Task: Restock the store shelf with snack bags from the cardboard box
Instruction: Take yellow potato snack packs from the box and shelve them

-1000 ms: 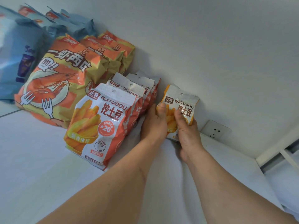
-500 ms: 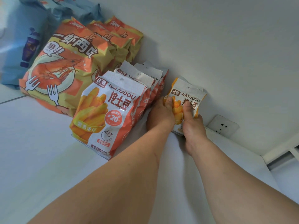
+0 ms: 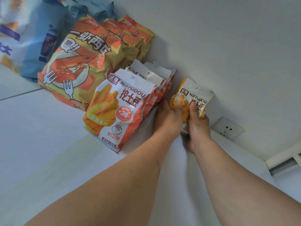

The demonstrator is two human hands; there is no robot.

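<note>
A small yellow-and-white WATUDOU snack bag stands upright against the back wall of the white shelf. My left hand grips its left side and my right hand grips its front, thumbs pressed on the bag. To its left stands a row of larger orange-and-white WATUDOU fries bags. Further left are orange-yellow shrimp snack bags, lined front to back. The cardboard box is out of view.
Blue snack bags fill the far left. A white wall socket sits on the back wall just right of my hands. A white shelf bracket or rail runs at the right edge.
The view has shifted, so the bags sit further right and lower in frame. Both hands stay on the small yellow bag against the wall, with only slight finger movement.
</note>
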